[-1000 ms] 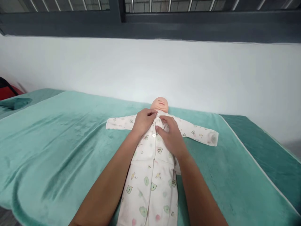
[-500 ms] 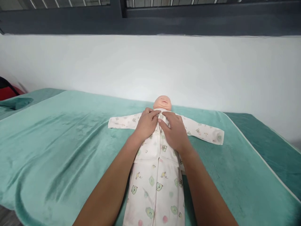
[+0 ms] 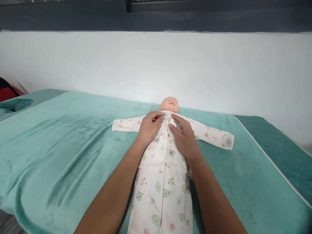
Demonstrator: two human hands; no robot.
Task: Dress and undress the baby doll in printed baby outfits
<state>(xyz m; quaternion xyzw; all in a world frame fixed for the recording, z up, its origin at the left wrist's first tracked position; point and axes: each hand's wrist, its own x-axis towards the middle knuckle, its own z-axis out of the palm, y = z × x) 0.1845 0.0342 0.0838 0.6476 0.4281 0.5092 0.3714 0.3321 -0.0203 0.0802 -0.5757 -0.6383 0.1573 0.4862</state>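
A baby doll (image 3: 170,104) lies on its back, dressed in a white baby shirt (image 3: 159,151) with small animal prints and matching trousers (image 3: 158,198). Both sleeves stretch out sideways. My left hand (image 3: 149,127) rests at the left of the shirt's front, thumb and index finger slightly apart near the upper opening. Across the front seam, my right hand (image 3: 186,138) touches the chest, its thumb and fingers spread. Between the fingertips the shirt's front edge shows, lying fairly flat. The doll's hands are hidden inside the sleeves.
A teal plush blanket (image 3: 73,146) covers the bed, with folds at the left. A darker green strip (image 3: 275,139) lies at the right. Behind stands a white wall (image 3: 156,65) under a dark window frame (image 3: 195,19). A red and black item (image 3: 8,92) sits at the far left.
The fingers of both hands have moved apart from the pinched shirt front, which now lies flatter. The camera view has tilted slightly down.
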